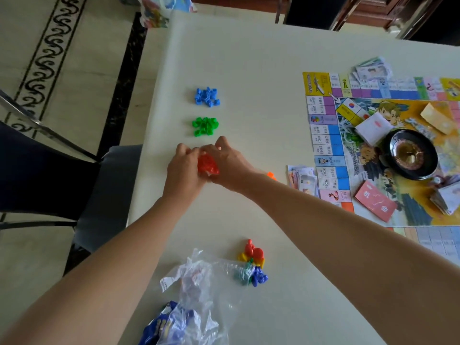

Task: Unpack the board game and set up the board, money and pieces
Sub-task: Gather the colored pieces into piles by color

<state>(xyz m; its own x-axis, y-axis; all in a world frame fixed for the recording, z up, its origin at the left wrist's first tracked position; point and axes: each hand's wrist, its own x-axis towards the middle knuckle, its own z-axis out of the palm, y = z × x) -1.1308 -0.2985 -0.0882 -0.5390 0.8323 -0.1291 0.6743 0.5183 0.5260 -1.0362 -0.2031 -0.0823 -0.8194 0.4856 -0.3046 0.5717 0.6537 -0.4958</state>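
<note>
Both hands meet over a small heap of red pieces (pixel 207 165) on the cream tabletop (pixel 249 70). The left hand (pixel 183 168) curls round the heap from one side and the right hand (pixel 230 165) from the other, fingertips nearly touching beyond it, so the heap is gripped between them. The red plastic looks glossy and tightly bunched; whether it sits loose or in a clear wrap, I cannot tell.

Just beyond the hands lies a cluster of green pieces (pixel 205 126), small blocky shapes. Farther out in the same line is a matching cluster of blue pieces (pixel 207 96).

Close behind the right wrist, a bit of orange plastic (pixel 271 175) shows. To the right of the hands the game board (pixel 328 143) lies flat, with coloured squares along its edge and cartoon figures in the middle. On it sit a black roulette wheel (pixel 410 155) and a red card (pixel 375 204). Paper money (pixel 302 179) is fanned at the board's near edge.

Nearer the person, between the forearms, red, yellow, green and blue pawns (pixel 252 260) lie bunched beside a crumpled clear bag (pixel 199 290).
</note>
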